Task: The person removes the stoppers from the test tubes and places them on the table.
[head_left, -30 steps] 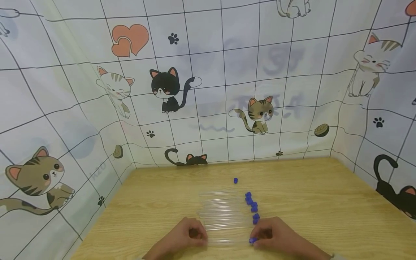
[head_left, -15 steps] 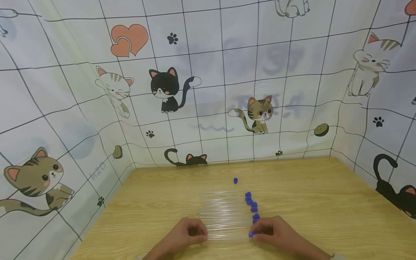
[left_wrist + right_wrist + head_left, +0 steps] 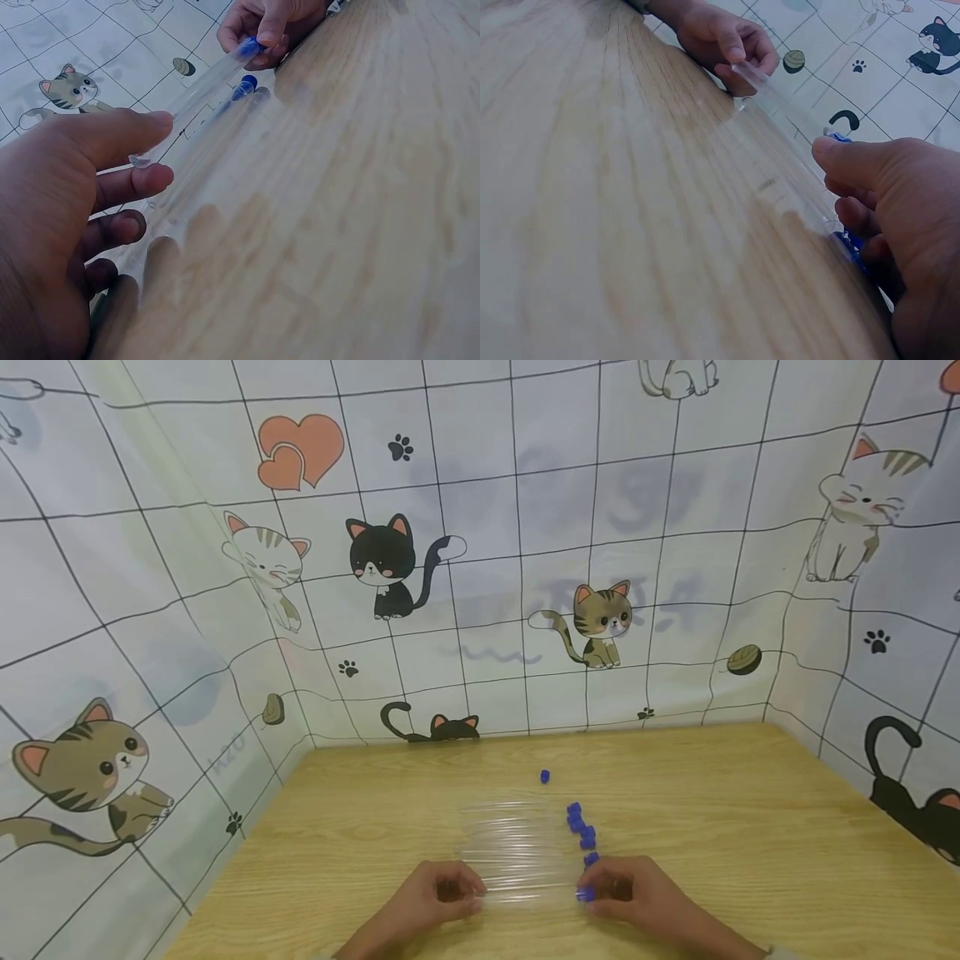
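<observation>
My left hand (image 3: 435, 893) pinches the left end of a clear test tube (image 3: 199, 86) between thumb and forefinger. At the tube's other end, my right hand (image 3: 637, 889) pinches a blue cap (image 3: 585, 894), which sits at the tube's mouth. How deep the cap is seated cannot be told. Both wrist views show this tube held level, a little above the table. Just beyond the hands in the head view, several more clear tubes (image 3: 513, 839) lie side by side. Loose blue caps (image 3: 575, 817) trail along their right ends, the nearest partly hidden by my right hand.
A single blue cap (image 3: 545, 777) lies apart behind the tubes. The wooden table (image 3: 720, 827) extends to both sides. A white cloth with cat prints (image 3: 480, 568) stands as a wall at the back and along both sides.
Both hands, with the tube and its blue cap between them, have shifted slightly away from the table's front, closer to the row of tubes. The other tubes and caps have stayed put.
</observation>
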The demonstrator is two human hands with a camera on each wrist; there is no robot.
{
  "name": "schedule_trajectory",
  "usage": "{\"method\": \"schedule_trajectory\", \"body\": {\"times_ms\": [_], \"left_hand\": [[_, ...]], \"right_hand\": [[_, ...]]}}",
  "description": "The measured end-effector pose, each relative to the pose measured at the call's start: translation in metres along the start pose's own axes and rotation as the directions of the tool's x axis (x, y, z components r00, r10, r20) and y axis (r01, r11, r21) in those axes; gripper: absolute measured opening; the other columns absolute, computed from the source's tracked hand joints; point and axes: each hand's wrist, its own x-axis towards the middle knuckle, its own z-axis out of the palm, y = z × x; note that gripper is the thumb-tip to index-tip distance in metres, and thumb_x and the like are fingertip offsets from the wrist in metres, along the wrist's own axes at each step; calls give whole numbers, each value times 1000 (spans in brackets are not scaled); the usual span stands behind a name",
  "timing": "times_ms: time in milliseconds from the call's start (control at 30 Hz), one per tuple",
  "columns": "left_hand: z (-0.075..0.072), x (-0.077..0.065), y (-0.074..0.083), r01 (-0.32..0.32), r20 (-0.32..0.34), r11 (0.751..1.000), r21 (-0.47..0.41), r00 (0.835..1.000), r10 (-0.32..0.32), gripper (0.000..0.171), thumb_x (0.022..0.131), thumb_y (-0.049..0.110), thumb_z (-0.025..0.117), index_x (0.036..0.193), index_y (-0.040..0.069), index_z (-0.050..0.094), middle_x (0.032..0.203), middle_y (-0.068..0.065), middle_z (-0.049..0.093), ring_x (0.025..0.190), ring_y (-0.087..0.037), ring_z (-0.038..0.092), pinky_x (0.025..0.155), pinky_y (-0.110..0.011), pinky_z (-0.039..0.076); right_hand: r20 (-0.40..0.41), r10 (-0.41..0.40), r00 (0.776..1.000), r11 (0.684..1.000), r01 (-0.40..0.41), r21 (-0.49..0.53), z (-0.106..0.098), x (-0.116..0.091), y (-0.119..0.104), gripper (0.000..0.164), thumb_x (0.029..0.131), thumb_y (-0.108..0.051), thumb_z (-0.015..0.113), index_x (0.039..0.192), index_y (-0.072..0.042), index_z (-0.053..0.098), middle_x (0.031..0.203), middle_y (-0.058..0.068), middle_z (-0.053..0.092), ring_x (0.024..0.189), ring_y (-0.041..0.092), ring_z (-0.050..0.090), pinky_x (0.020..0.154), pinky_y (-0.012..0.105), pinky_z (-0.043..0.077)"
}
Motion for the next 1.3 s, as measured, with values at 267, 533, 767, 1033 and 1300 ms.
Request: {"method": "schedule_trajectory", "body": {"times_ms": [267, 533, 767, 1033, 1300], "left_hand": [[0, 1, -1, -6, 0, 1000, -15, 1000, 6, 22, 86, 14, 72, 105, 8, 68, 88, -8, 64, 75, -3, 56, 66, -23, 49], [5, 4, -1, -22, -66, 1000, 16, 998, 23, 19, 85, 14, 73, 102, 7, 68, 86, -9, 64, 70, -2, 52, 60, -20, 47], [9, 4, 0, 36, -133, 999, -9, 990, -36, 17, 85, 15, 73, 100, 9, 69, 87, -4, 64, 68, -3, 52, 60, -20, 45], [13, 4, 0, 27, -153, 999, -35, 988, -32, 18, 84, 17, 74, 99, 8, 68, 89, -6, 65, 72, -6, 57, 65, -24, 49], [13, 3, 3, 8, -137, 998, -70, 990, -17, 16, 82, 16, 76, 93, 7, 69, 81, 0, 65, 70, -7, 60, 63, -24, 51]], "right_hand": [[-86, 35, 996, 999, -38, -36, 1, -2, -2, 18, 85, -28, 72, 101, -21, 71, 83, -8, 63, 68, 5, 52, 55, 24, 44], [-168, 8, 986, 997, -22, -79, 4, -2, 3, 15, 84, -20, 73, 99, -17, 72, 78, -8, 62, 63, 6, 53, 51, 24, 44], [-188, 46, 981, 996, -59, -67, 2, -3, -5, 17, 85, -27, 73, 99, -18, 72, 78, -9, 62, 63, 6, 53, 51, 24, 44], [-212, 89, 973, 995, -98, -30, 1, -2, -4, 16, 86, -31, 71, 99, -22, 71, 82, -7, 66, 68, 12, 59, 56, 27, 49], [-216, 84, 973, 996, -88, -9, 3, -2, -7, 15, 86, -28, 72, 98, -18, 72, 84, -5, 68, 70, 11, 61, 58, 27, 50]]}}
